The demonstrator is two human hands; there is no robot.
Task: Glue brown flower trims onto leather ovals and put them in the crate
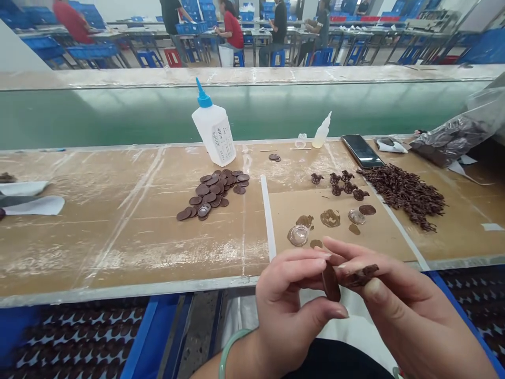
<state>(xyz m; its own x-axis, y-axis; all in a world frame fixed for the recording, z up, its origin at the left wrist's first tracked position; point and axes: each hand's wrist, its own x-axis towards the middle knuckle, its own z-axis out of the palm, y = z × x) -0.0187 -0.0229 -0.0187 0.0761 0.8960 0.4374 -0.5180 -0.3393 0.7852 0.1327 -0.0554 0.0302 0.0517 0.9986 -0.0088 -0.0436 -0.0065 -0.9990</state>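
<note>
My left hand (294, 302) pinches a dark brown round disc (330, 281) edge-on between thumb and fingers, just below the table's front edge. My right hand (398, 305) holds a small brown branched piece (361, 275) against that disc. A heap of the same brown discs (215, 192) lies on the table to the left. A larger heap of brown branched pieces (404, 192) lies to the right, with a few assembled pieces (341, 184) set apart beside it.
A big glue bottle with a blue nozzle (214, 131), a small dropper bottle (321, 131) and a phone (362, 151) stand at the table's back. Glue blots and a clear cap (299, 235) lie on cardboard. Blue crates (79, 337) of parts sit below. People work at far tables.
</note>
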